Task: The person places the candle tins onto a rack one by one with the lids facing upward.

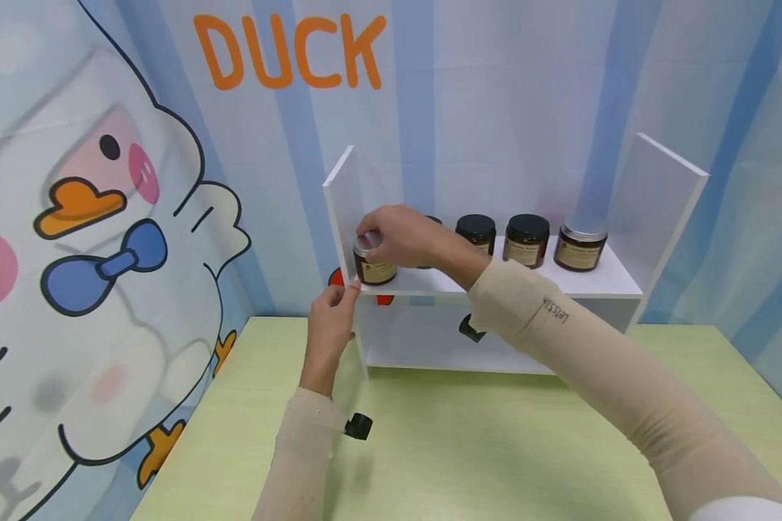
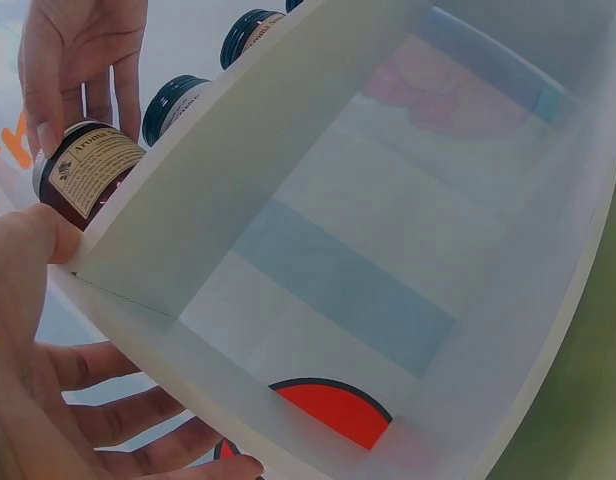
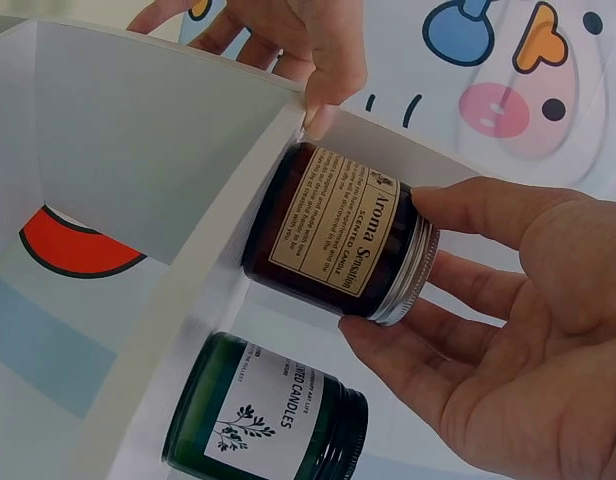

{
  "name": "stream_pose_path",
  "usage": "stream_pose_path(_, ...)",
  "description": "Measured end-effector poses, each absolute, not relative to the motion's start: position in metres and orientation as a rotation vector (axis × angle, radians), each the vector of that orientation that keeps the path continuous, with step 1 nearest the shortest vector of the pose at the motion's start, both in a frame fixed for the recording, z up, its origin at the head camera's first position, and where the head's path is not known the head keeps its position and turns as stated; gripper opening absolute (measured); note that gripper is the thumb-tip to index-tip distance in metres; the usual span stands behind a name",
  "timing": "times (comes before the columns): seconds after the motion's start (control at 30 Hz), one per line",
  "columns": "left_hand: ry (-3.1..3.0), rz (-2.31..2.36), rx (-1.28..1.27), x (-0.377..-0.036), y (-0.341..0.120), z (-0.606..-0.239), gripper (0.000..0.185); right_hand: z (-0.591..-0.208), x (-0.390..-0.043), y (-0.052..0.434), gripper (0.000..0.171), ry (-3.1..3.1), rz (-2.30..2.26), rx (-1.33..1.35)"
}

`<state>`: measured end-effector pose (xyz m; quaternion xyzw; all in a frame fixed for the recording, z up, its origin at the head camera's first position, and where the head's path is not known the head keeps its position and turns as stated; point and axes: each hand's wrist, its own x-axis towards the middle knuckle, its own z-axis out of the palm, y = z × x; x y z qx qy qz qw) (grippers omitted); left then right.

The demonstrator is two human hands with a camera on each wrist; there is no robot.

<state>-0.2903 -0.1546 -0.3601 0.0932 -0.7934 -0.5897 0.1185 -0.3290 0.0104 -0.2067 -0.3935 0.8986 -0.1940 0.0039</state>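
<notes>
My right hand (image 1: 407,235) holds a brown glass candle jar (image 3: 333,230) by its silver lid, thumb on one side and fingers on the other. The jar, labelled Aroma Sensation, stands at the left end of the white shelf's upper board (image 1: 423,282), beside the left side panel. My left hand (image 1: 329,322) grips that panel's front edge, its thumb at the corner by the board and its fingers along the outer face. A green candle jar (image 3: 263,410) with a dark lid stands next to the held jar; in the head view my right hand mostly hides it.
Farther right on the board stand two black-lidded jars (image 1: 476,231) and a silver-lidded jar (image 1: 581,246). The right side panel (image 1: 661,210) rises beyond them. The shelf stands on a pale green table (image 1: 443,441), before a striped curtain (image 1: 495,108) with a printed duck.
</notes>
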Motion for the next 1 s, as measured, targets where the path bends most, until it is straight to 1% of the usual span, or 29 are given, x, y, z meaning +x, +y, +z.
stream_pose_path(0.3, -2.334, -1.753, 0.249, -0.290, -0.158, -0.360, 0.058, -0.210, -0.330, 0.009, 0.035, 2.827, -0.638, -1.202)
stream_pose_path(0.57, -2.359, -1.749, 0.242, -0.293, -0.167, -0.359, 0.062, -0.211, -0.329, 0.013, 0.048, 2.840, -0.641, -1.161)
stream_pose_path(0.77, -2.389, -1.765, 0.237, -0.294, -0.172, -0.359, 0.063, -0.213, -0.326, 0.025, 0.053, 2.848, -0.640, -1.179)
stream_pose_path(1.0, -2.429, -1.732, 0.192, -0.289, -0.182, -0.361, 0.061, -0.225, -0.326, 0.044, 0.055, 2.804, -0.785, -1.174)
